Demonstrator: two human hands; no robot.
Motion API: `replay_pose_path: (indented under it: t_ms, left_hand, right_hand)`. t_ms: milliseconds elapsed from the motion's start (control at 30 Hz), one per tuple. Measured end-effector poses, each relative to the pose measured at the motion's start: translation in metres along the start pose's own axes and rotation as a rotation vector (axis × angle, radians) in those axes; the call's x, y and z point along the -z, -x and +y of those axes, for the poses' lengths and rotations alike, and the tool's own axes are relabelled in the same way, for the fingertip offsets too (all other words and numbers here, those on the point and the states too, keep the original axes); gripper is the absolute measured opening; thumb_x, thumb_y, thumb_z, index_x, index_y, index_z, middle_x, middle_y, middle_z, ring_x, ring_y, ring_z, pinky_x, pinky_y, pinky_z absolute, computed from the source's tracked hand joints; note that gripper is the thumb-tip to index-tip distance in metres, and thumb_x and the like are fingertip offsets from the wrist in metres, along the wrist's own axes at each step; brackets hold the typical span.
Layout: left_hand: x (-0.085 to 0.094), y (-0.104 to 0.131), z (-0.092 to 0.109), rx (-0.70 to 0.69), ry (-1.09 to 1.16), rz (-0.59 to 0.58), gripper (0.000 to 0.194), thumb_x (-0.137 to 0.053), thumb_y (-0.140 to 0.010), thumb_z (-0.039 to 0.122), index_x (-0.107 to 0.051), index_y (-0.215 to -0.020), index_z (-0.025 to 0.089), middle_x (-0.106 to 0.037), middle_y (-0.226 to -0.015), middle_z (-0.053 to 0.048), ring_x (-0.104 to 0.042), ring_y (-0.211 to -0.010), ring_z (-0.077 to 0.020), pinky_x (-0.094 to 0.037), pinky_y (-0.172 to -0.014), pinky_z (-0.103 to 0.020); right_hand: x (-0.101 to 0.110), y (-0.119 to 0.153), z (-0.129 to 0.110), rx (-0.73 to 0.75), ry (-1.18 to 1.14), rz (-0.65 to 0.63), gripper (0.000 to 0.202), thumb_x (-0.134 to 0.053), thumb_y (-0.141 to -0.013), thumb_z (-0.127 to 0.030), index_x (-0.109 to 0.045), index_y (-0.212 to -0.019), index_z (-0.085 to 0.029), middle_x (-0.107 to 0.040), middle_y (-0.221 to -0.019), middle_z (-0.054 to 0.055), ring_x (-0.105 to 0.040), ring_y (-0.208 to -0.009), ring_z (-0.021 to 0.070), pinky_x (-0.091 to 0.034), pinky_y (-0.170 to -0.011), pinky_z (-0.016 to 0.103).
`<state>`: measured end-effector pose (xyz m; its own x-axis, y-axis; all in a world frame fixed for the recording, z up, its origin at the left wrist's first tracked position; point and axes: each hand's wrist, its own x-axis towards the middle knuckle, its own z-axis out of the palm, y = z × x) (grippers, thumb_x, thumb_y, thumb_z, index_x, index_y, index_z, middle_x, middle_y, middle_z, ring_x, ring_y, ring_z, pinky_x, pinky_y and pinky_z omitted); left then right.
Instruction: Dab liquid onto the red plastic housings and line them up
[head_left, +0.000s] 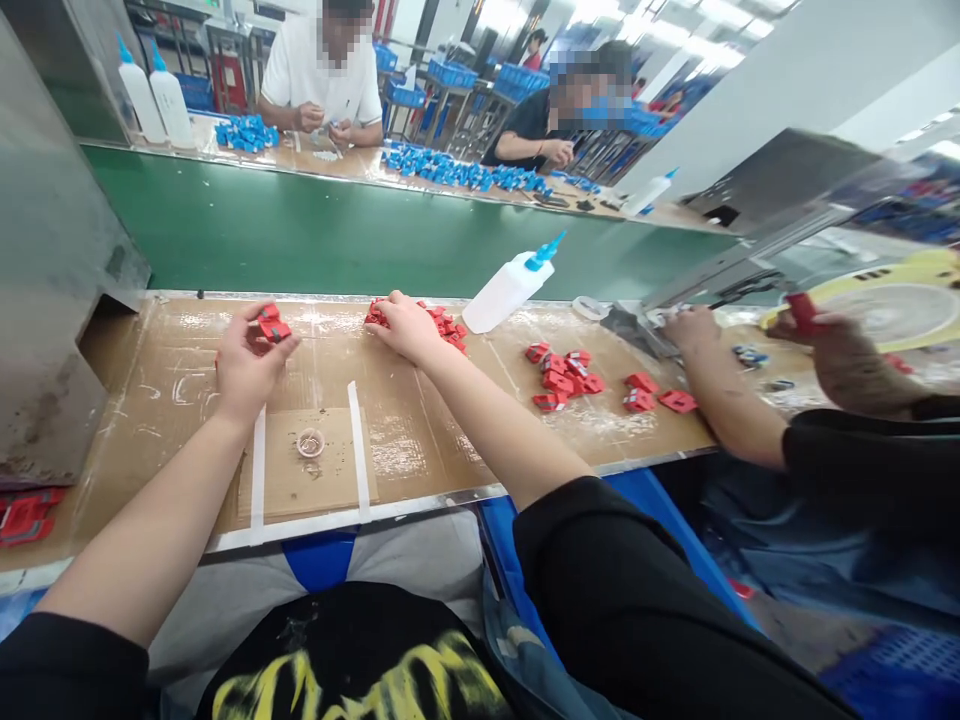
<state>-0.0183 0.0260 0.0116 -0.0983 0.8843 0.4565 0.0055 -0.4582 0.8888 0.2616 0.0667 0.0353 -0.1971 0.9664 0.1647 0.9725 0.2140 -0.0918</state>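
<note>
My left hand (251, 365) is raised over the left part of the work surface, its fingers closed around a small red plastic part (274, 324) with dark grey bits. At the back edge, my right hand (405, 325) reaches into a heap of small red pieces (448, 330). Its fingers curl down among them, and what they grip there is hidden. Between my forearms, a cardboard pad (337, 470) carries a small round cup (310, 443) and two white tape strips.
A white squeeze bottle (504, 292) with a blue tip stands behind my right hand. More red parts (562, 378) lie to its right. A co-worker's hands (694, 335) are busy at the far right. A metal housing (52, 270) bounds the left; a green divider (337, 225) runs behind.
</note>
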Motion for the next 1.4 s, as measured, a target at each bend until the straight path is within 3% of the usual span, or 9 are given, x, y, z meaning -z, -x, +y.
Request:
replay_pose_path:
  t_ms: [133, 267, 367, 467, 600, 800, 1100, 1267, 1400]
  left_hand:
    - [-0.007, 0.012, -0.001, 0.185, -0.034, -0.241, 0.066, -0.092, -0.073, 0.041, -0.067, -0.131, 0.022, -0.074, -0.097, -0.003, -0.073, -0.084, -0.0181, -0.061, -0.083, -0.034]
    - [-0.010, 0.018, 0.000, 0.266, -0.023, -0.343, 0.067, -0.093, -0.071, 0.042, -0.067, -0.129, 0.022, -0.076, -0.097, -0.005, -0.075, -0.089, -0.0224, -0.062, -0.087, -0.038]
    - [-0.012, 0.021, 0.001, 0.329, -0.027, -0.433, 0.065, -0.092, -0.072, 0.041, -0.067, -0.129, 0.023, -0.076, -0.109, -0.007, -0.076, -0.093, -0.0235, -0.062, -0.083, -0.036]
    - [-0.012, 0.022, 0.004, 0.363, -0.055, -0.528, 0.066, -0.089, -0.076, 0.041, -0.064, -0.134, 0.024, -0.075, -0.120, -0.008, -0.077, -0.096, -0.0237, -0.062, -0.081, -0.034]
    - [-0.013, 0.022, 0.004, 0.320, -0.083, -0.597, 0.061, -0.085, -0.081, 0.044, -0.067, -0.135, 0.024, -0.076, -0.124, -0.008, -0.077, -0.099, -0.0241, -0.062, -0.089, -0.037]
    - [-0.013, 0.023, -0.003, 0.310, -0.117, -0.563, 0.062, -0.089, -0.076, 0.047, -0.072, -0.131, 0.023, -0.080, -0.110, -0.007, -0.077, -0.091, -0.0247, -0.062, -0.083, -0.037]
    - [-0.010, 0.021, 0.001, 0.036, -0.443, -0.584, 0.046, -0.085, -0.083, 0.041, -0.076, -0.125, 0.025, -0.081, -0.107, -0.005, -0.075, -0.089, -0.0240, -0.060, -0.089, -0.039]
    - [-0.012, 0.020, 0.007, -0.211, -0.534, -0.525, 0.040, -0.080, -0.089, 0.034, -0.075, -0.128, 0.027, -0.066, -0.147, -0.010, -0.066, -0.130, -0.0303, -0.053, -0.113, -0.049]
    - [-0.011, 0.021, 0.007, -0.332, -0.528, -0.566, 0.037, -0.072, -0.094, 0.027, -0.073, -0.131, 0.028, -0.061, -0.156, -0.008, -0.058, -0.144, -0.0299, -0.046, -0.124, -0.052]
  right_hand:
    - [-0.013, -0.022, 0.013, 0.058, -0.105, -0.052, 0.018, -0.065, -0.096, -0.021, -0.071, -0.110, -0.010, -0.065, -0.124, 0.021, -0.059, -0.117, 0.0322, -0.044, -0.103, 0.043]
    - [-0.014, -0.008, -0.001, 0.101, -0.271, -0.036, 0.023, -0.059, -0.099, -0.020, -0.067, -0.120, -0.013, -0.070, -0.112, 0.013, -0.064, -0.106, 0.0240, -0.051, -0.098, 0.038]
    - [-0.012, 0.018, -0.024, 0.162, -0.719, 0.062, 0.037, -0.055, -0.105, -0.032, -0.060, -0.139, -0.018, -0.069, -0.112, 0.008, -0.068, -0.091, 0.0173, -0.057, -0.088, 0.034]
    - [-0.013, 0.044, -0.050, 0.225, -1.078, 0.178, 0.032, -0.064, -0.102, -0.040, -0.072, -0.128, -0.023, -0.070, -0.113, 0.007, -0.071, -0.097, 0.0179, -0.060, -0.090, 0.035]
    - [-0.021, 0.060, -0.072, 0.284, -1.136, 0.300, 0.022, -0.074, -0.096, -0.038, -0.079, -0.113, -0.025, -0.075, -0.110, 0.006, -0.070, -0.105, 0.0196, -0.059, -0.093, 0.036]
    - [-0.030, 0.063, -0.068, 0.295, -1.031, 0.363, 0.019, -0.077, -0.095, -0.039, -0.081, -0.109, -0.027, -0.075, -0.110, 0.006, -0.070, -0.105, 0.0211, -0.057, -0.099, 0.041]
    - [-0.027, 0.067, -0.059, 0.322, -1.016, 0.175, 0.023, -0.075, -0.095, -0.046, -0.080, -0.103, -0.026, -0.068, -0.114, 0.008, -0.066, -0.108, 0.0233, -0.058, -0.103, 0.047]
    - [-0.035, 0.065, -0.069, 0.047, -1.393, 0.028, 0.050, -0.081, -0.085, -0.060, -0.069, -0.116, -0.022, -0.065, -0.126, 0.010, -0.067, -0.110, 0.0221, -0.063, -0.094, 0.040]
    - [-0.036, 0.064, -0.073, 0.237, -1.403, -0.193, 0.053, -0.060, -0.098, -0.064, -0.064, -0.123, -0.018, -0.069, -0.122, 0.009, -0.064, -0.117, 0.0226, -0.054, -0.109, 0.041]
